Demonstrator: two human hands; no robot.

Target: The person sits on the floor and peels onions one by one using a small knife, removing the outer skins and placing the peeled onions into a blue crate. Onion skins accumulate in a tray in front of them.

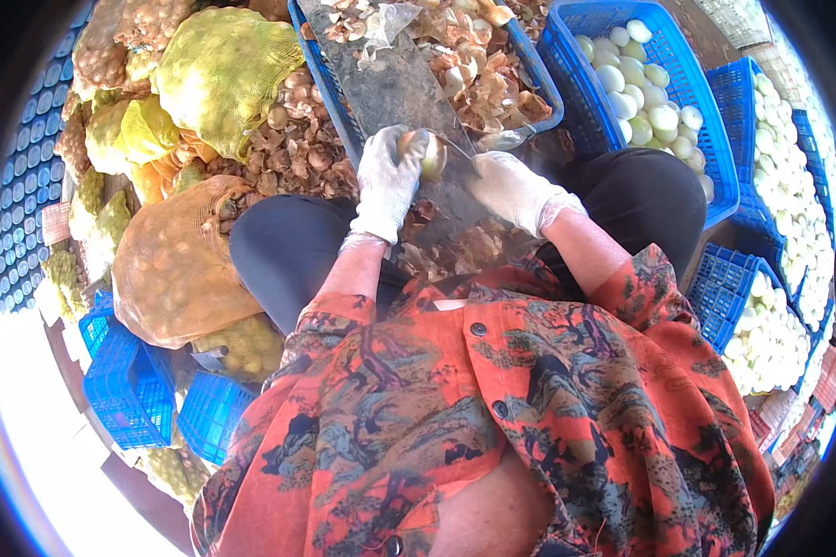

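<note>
Gloved in white, my left hand (pixel 391 174) grips an onion (pixel 428 154) whose skin is partly brown and partly pale. My right hand (pixel 512 186), also in a white glove, holds a knife (pixel 458 147) by its handle, with the blade reaching left to the top of the onion. Both hands are over a dark, worn board (pixel 397 83) that lies across a blue plastic crate (pixel 554 104) full of loose onion skins (pixel 488 87). The knife's handle is mostly hidden in my right hand.
Peeled onions (pixel 641 97) lie in a blue crate (pixel 721 160) at the right, with more filled crates (pixel 721 292) beyond. Unpeeled onions (pixel 306 139) and mesh sacks (pixel 181 261) are on the left. Blue crates (pixel 125 390) stand at the lower left.
</note>
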